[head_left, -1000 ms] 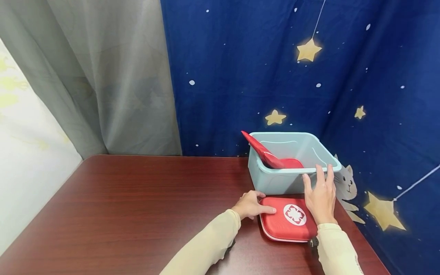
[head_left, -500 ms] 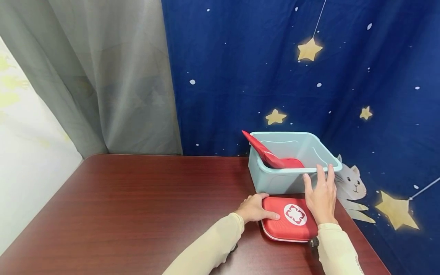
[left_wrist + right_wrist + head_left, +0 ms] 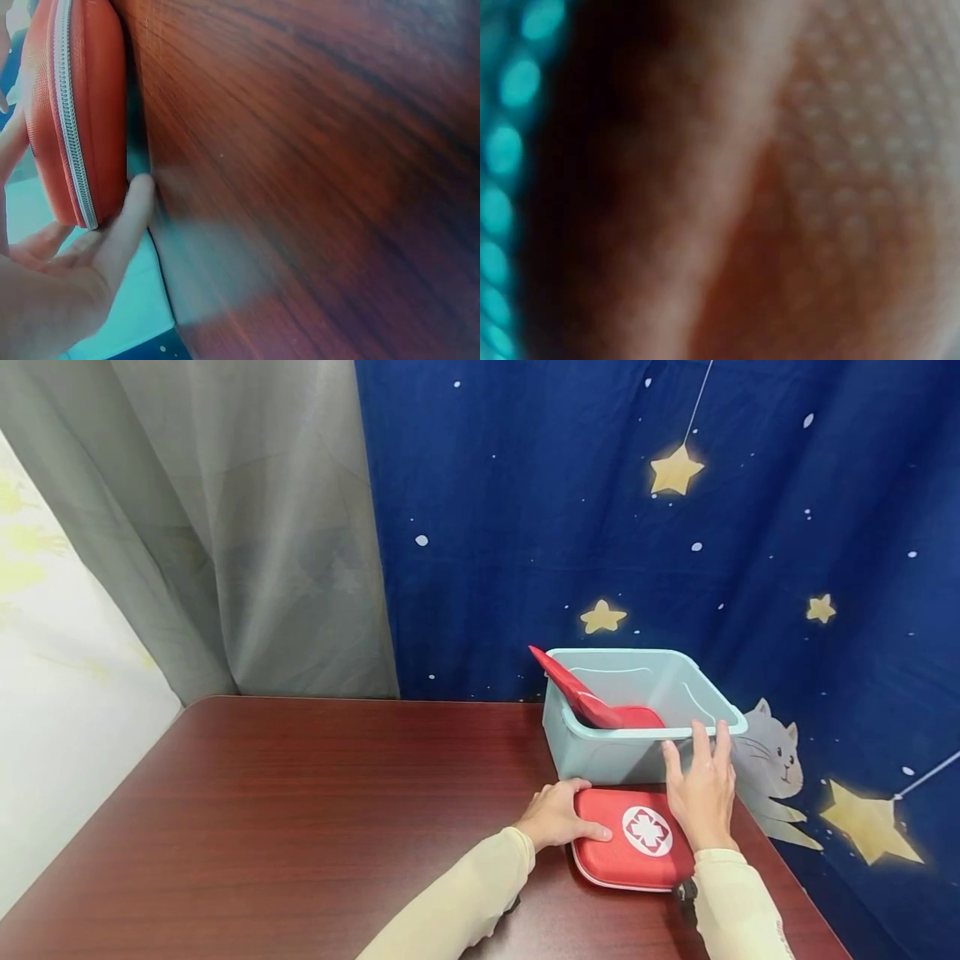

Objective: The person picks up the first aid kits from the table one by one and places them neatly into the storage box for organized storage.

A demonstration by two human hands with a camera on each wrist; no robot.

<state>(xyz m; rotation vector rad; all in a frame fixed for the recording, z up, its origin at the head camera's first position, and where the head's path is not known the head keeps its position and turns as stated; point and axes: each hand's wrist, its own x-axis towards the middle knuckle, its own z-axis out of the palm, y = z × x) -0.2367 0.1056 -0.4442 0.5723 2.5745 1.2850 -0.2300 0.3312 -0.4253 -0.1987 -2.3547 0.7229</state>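
Note:
A red zipped first-aid case (image 3: 615, 856) with a white cross emblem lies flat on the table in front of a light-blue bin (image 3: 615, 758). My left hand (image 3: 551, 814) grips its left end, thumb on top. In the left wrist view, the fingers of the left hand (image 3: 71, 296) bend round the end of the case (image 3: 105, 112), beside its zipper. My right hand (image 3: 703, 793) reaches over the right end of the case, its fingertips at the bin's front rim. Blurred zipper teeth (image 3: 502, 150) and textured fabric fill the right wrist view.
Inside the bin, a red flat item (image 3: 573, 689) leans out over the left wall, and another red piece (image 3: 637, 717) lies beside it. The dark wooden table (image 3: 300, 827) extends left. Blue star-print and grey curtains (image 3: 292, 527) hang behind.
My left hand has shifted slightly right, with the thumb further onto the case and lower. The case has moved marginally right. My right hand stays at the bin's rim.

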